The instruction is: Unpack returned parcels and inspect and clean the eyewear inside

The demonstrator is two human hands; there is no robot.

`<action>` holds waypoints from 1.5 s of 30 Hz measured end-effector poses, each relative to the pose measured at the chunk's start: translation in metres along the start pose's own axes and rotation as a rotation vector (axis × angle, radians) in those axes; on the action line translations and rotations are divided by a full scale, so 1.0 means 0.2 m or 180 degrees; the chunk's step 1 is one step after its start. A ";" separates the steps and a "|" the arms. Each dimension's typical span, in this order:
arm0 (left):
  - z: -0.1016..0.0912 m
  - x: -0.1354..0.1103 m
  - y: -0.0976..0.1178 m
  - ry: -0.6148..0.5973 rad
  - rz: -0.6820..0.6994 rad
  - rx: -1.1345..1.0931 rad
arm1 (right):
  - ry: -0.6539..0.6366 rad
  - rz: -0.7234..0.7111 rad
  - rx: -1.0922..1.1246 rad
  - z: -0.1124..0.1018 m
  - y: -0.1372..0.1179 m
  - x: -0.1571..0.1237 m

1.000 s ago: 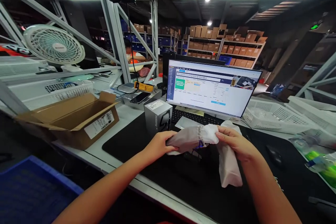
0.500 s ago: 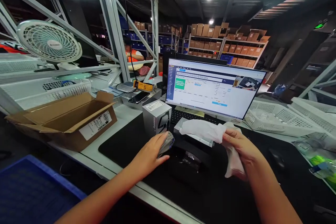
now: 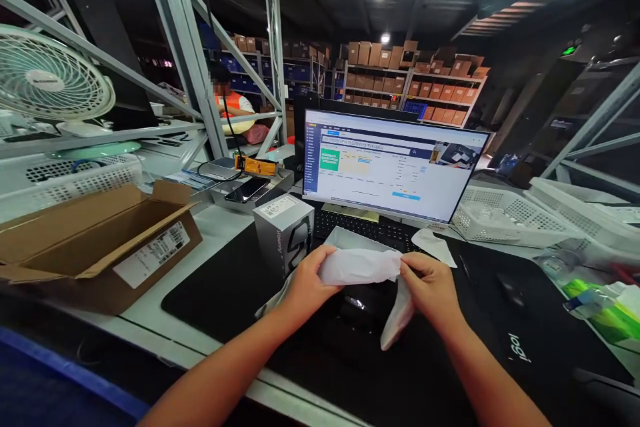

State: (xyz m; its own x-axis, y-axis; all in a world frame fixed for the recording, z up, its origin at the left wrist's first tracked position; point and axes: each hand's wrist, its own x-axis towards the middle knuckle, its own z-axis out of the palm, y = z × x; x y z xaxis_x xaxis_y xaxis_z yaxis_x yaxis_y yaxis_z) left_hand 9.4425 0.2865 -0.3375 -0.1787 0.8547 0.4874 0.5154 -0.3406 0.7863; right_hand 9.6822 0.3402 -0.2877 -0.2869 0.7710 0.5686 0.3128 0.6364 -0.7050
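Both my hands grip a white soft wrapper [image 3: 357,266] above the black desk mat [image 3: 450,347]. My left hand [image 3: 307,280] is closed on its left end, and my right hand [image 3: 430,288] pinches its right end, where a loose tail hangs down. A grey product box [image 3: 281,232] stands just left of my left hand. A white box lid [image 3: 345,239] lies behind the wrapper, in front of the keyboard [image 3: 370,230]. A dark object lies on the mat under the wrapper; I cannot make it out.
A monitor [image 3: 390,163] stands behind the keyboard. An open cardboard box [image 3: 100,240] sits at left under a fan [image 3: 47,83]. White baskets [image 3: 505,217] and a black mouse [image 3: 507,283] are at right. A person in orange sits behind the shelving.
My left hand let go of a small dark item and came back to the white wrapper. The wrapper is now stretched between both hands. The view shifted right.
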 end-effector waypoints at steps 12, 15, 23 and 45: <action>-0.04 -0.03 -0.07 0.0144 0.0381 -0.0425 | -0.0259 -0.1140 -0.0332 -0.08 -0.22 -0.11; -0.03 -0.03 -0.06 0.0143 0.0408 -0.0380 | -0.0472 -0.1063 -0.0386 -0.05 -0.23 -0.11; -0.02 -0.07 -0.04 0.0015 0.0842 -0.0146 | -0.1076 -0.0442 -0.0983 -0.08 -0.16 -0.11; -0.03 -0.07 -0.01 -0.0816 -0.0435 -0.2183 | -0.0118 0.0916 0.0474 -0.12 -0.02 -0.03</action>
State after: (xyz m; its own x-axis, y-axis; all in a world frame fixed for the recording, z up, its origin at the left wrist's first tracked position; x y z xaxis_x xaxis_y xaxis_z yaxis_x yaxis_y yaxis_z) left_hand 9.4391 0.2740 -0.3440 0.0406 0.9430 0.3304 -0.1511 -0.3211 0.9349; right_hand 9.7037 0.3329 -0.2779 -0.2396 0.9156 0.3231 0.2507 0.3798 -0.8904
